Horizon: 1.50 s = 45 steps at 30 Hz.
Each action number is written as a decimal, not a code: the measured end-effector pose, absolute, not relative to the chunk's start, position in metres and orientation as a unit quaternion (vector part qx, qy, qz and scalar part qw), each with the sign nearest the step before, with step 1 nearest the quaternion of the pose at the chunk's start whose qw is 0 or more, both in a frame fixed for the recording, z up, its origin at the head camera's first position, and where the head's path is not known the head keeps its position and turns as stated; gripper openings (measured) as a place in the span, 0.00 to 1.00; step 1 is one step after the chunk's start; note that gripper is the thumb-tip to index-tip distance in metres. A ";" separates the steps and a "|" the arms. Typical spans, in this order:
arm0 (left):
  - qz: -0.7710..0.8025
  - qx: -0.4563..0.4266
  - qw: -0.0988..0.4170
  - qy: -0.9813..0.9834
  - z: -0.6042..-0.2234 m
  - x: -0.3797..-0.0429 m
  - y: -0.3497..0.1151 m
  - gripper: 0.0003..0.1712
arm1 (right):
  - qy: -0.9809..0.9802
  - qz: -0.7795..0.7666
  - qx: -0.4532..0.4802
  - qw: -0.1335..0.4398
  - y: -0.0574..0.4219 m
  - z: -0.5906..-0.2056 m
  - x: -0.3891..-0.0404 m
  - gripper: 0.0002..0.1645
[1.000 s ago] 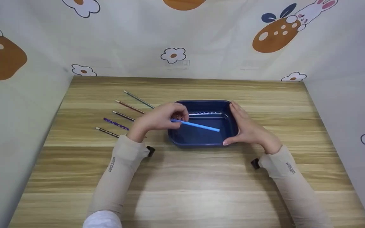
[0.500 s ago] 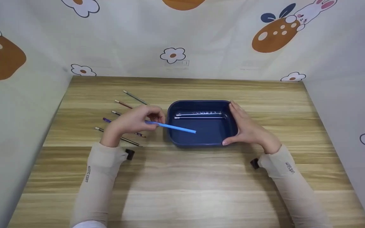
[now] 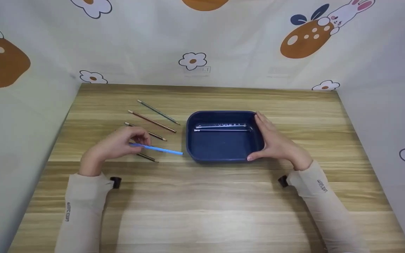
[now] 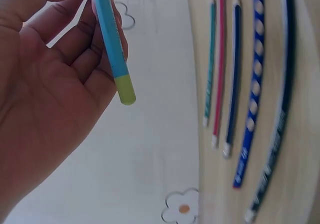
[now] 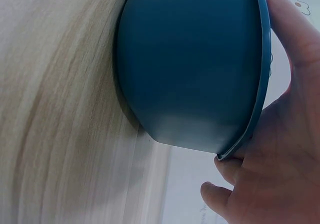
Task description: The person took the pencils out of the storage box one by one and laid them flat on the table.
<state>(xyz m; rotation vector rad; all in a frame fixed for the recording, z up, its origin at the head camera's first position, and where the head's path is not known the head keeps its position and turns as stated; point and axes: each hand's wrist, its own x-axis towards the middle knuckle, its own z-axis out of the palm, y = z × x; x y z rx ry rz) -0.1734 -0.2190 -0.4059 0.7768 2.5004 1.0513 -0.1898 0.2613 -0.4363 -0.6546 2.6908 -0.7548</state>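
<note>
My left hand pinches a light blue pencil between thumb and fingers. It hovers left of the dark blue box, the pencil's free tip just short of the box's left wall. In the left wrist view this pencil shows a yellow-green end. My right hand holds the box's right end, thumb at the near corner and fingers at the far one. Inside the box, along its far side, lie a thin pencil and a patterned one.
Pencils lie fanned on the wooden table left of the box: teal, reddish, dark and black. A purple-blue dotted pencil is hidden under my left hand in the head view. A printed curtain encloses the table.
My left hand has moved left and toward the near side with the light blue pencil, from over the box to over the fanned pencils. My right hand and the box stay put.
</note>
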 end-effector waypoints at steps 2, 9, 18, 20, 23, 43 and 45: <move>0.359 0.266 0.161 0.880 -0.412 -0.170 -0.229 0.11 | 0.929 -0.262 -0.223 0.137 0.261 -0.436 -0.190 0.85; 0.354 0.256 0.179 0.882 -0.431 -0.161 -0.255 0.10 | 0.930 -0.258 -0.221 0.138 0.262 -0.436 -0.190 0.86; 0.283 0.231 0.190 0.911 -0.444 -0.153 -0.267 0.12 | 0.929 -0.259 -0.224 0.140 0.262 -0.436 -0.190 0.85; 0.282 0.225 0.191 0.913 -0.446 -0.153 -0.269 0.11 | 0.929 -0.259 -0.226 0.140 0.262 -0.435 -0.190 0.85; 0.277 0.210 0.195 0.917 -0.450 -0.153 -0.271 0.12 | 0.928 -0.260 -0.227 0.143 0.262 -0.435 -0.190 0.85; 0.236 0.148 0.173 0.945 -0.452 -0.156 -0.271 0.13 | 0.929 -0.258 -0.227 0.141 0.264 -0.437 -0.191 0.86; 0.235 0.155 0.164 0.946 -0.452 -0.155 -0.272 0.13 | 0.929 -0.257 -0.227 0.142 0.264 -0.437 -0.191 0.86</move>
